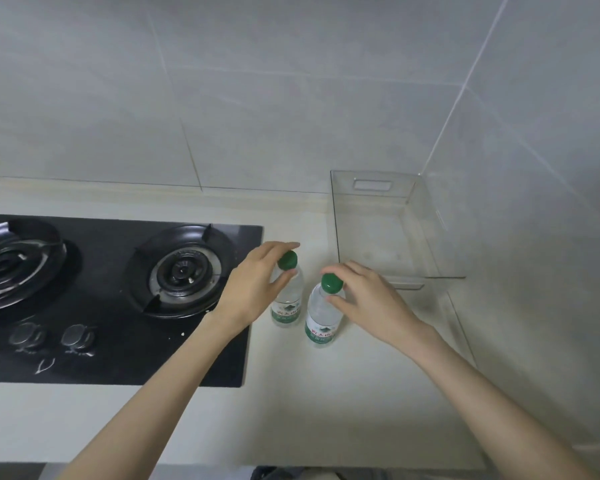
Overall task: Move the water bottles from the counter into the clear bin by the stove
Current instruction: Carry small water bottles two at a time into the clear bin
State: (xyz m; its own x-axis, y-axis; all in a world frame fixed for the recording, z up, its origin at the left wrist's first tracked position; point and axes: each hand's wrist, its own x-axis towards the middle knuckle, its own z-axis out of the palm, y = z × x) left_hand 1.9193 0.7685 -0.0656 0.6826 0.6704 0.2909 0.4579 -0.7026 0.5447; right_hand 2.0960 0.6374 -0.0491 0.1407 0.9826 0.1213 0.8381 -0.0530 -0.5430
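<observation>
Reaching for both bottles at once, I have my left hand (pixel 257 278) curled round the green cap and neck of the farther water bottle (pixel 288 303), thumb on the near side below the cap and fingers behind it. My right hand (pixel 364 299) does the same on the nearer water bottle (pixel 321 320), with the forefinger over the top of its cap and the thumb against the neck. Both hands are narrow, closed on the bottle tops. How firmly they grip I cannot say.

Both bottles stand upright on the pale surface (pixel 326 393), just beside each other, between the gas stove (pixel 118 299) on my left and the clear bin (pixel 333 216) on my right. Neither looks lifted; as far as I can see, their bases rest on the surface.

The clear bin sits in the corner against the tiled wall, near the bottles, and I see nothing inside it. So I judge the task barely begun: no bottle is in yet, and two remain to be carried over. What is left is to lift them, bring them right over the bin's near wall, and set them down inside. I see no other bottles in view.
</observation>
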